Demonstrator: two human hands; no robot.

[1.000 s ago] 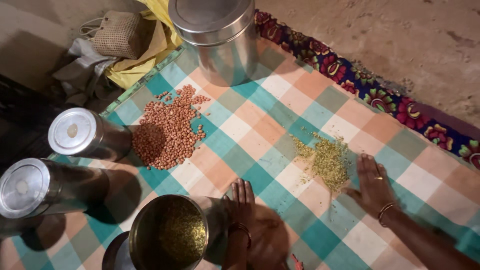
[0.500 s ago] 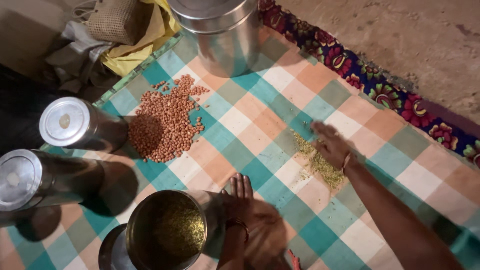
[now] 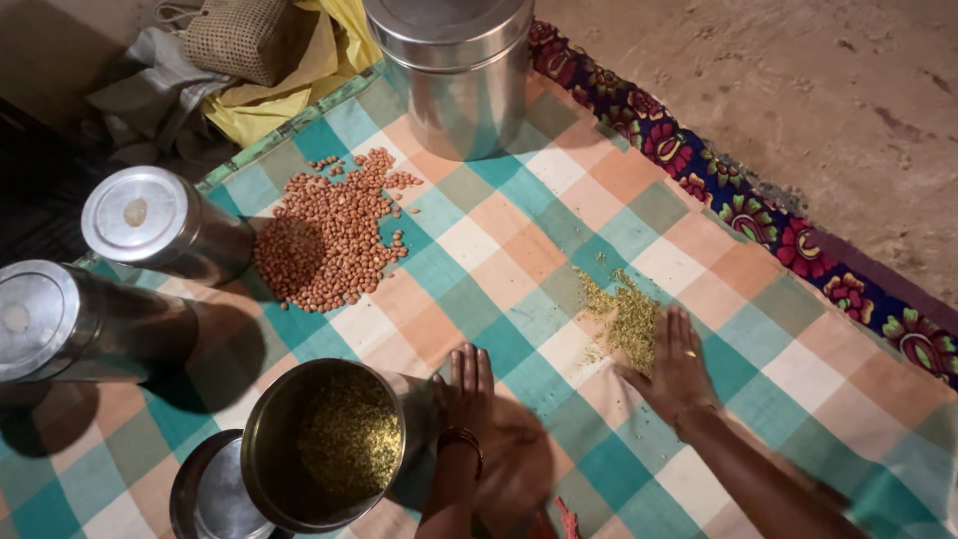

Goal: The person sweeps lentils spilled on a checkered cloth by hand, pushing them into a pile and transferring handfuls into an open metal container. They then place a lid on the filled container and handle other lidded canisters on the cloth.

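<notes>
My right hand (image 3: 675, 371) lies flat, fingers spread, on a checked cloth (image 3: 519, 250), its fingertips against a small heap of greenish-yellow grains (image 3: 625, 316). My left hand (image 3: 469, 384) rests flat on the cloth beside an open steel canister (image 3: 324, 444) that is tilted and partly filled with the same grains. A bangle sits on each wrist. A pile of reddish-brown peanuts (image 3: 329, 235) lies further left on the cloth.
A large lidded steel canister (image 3: 454, 65) stands at the top. Two lidded steel canisters (image 3: 150, 220) (image 3: 60, 324) stand at the left. A loose lid (image 3: 210, 494) lies by the open canister. A woven bag (image 3: 239, 35), yellow and grey cloth are at top left. A floral border (image 3: 758, 210) edges bare ground.
My right hand swept left across the grain heap, then drew back toward me to its lower right edge. The heap is now more gathered. My left hand stayed put.
</notes>
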